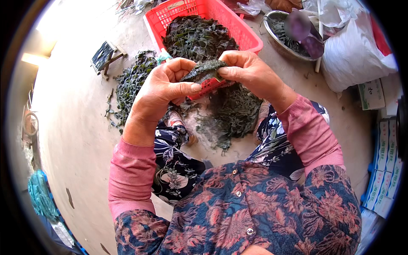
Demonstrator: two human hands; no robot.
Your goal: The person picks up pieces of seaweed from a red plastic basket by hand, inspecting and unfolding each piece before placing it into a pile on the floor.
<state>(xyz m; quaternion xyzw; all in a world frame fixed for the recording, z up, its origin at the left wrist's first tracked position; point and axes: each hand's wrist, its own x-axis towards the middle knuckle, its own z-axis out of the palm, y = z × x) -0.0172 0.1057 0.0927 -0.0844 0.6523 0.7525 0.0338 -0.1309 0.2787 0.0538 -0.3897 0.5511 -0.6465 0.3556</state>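
A dark green, crinkled piece of dried seaweed [203, 70] is stretched between my two hands, above the near edge of the red plastic basket [245, 35]. My left hand [163, 87] pinches its left end between thumb and fingers. At the other end, my right hand [254, 75] grips it between thumb and forefinger. Heaped seaweed [197, 36] fills much of the basket. More seaweed lies on the floor in a loose pile [132, 87] to the left, and in a second pile [236, 111] between my feet.
A small folding stool [106, 58] stands at the far left. Back right, a metal basin [277, 41] holds more seaweed, beside a bulky white sack [355, 55]. Stacked boxes [384, 163] line the right edge. A teal plastic bundle [42, 196] lies at the lower left.
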